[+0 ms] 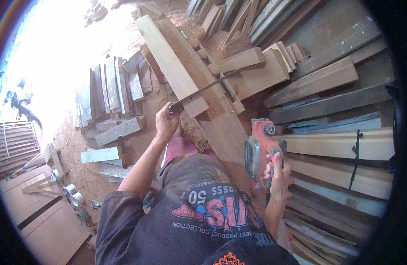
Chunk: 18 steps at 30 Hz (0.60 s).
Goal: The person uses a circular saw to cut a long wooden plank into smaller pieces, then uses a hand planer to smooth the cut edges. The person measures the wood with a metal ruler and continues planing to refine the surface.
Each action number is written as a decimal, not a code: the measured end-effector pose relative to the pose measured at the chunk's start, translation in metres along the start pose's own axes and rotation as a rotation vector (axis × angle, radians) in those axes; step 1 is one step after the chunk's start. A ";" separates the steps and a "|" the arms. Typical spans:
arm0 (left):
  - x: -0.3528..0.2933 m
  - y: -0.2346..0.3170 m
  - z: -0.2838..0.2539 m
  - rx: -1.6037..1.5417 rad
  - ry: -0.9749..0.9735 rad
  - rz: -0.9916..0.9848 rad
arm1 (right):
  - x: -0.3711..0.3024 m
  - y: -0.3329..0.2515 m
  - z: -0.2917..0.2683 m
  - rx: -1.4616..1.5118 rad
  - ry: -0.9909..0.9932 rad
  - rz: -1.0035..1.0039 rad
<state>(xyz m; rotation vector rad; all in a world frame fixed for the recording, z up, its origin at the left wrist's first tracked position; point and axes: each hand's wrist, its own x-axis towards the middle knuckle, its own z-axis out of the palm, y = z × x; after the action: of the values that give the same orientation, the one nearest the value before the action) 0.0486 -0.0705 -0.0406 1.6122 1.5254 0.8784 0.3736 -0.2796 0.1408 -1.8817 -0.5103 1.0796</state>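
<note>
The floor [64, 154] is brown and dusty, and bright light pours in at the upper left. Lots of wood lies all around: long planks [340, 143] on the right side, and short blocks [110, 84] on the left. A long brown bench board [224, 128] runs away from the person, with sawdust on it.

On that bench lies a pale board [166, 55]. It is flat, with straight edges and light wood lines. A thin dark strip [203, 90] goes across it near its close end, and reaches past the bench toward the right. The left hand [166, 123] has its fingers closed on the near end of this strip, right beside the pale board.

The right hand [278, 172] is wrapped around the handle of a red power tool [260, 129], which sits just in front of that hand. The tool is chunky, with a round black knob [269, 129] on it. It is well apart from the pale board.

Soft, crumbly sawdust heaps [235, 43] lie past the bench.
</note>
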 end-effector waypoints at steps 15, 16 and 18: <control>0.003 -0.012 0.002 -0.077 0.031 0.015 | 0.008 -0.015 0.051 -0.093 -0.437 -0.076; 0.009 -0.017 0.001 -0.128 0.036 0.021 | 0.011 -0.019 0.059 -0.120 -0.465 -0.093; 0.033 -0.030 -0.006 -0.120 0.041 -0.003 | 0.017 -0.026 0.075 -0.211 -0.490 -0.136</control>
<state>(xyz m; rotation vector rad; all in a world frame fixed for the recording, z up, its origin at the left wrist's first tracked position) 0.0307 -0.0366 -0.0637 1.5137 1.4738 0.9876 0.3216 -0.2177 0.1372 -1.7211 -1.0506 1.4442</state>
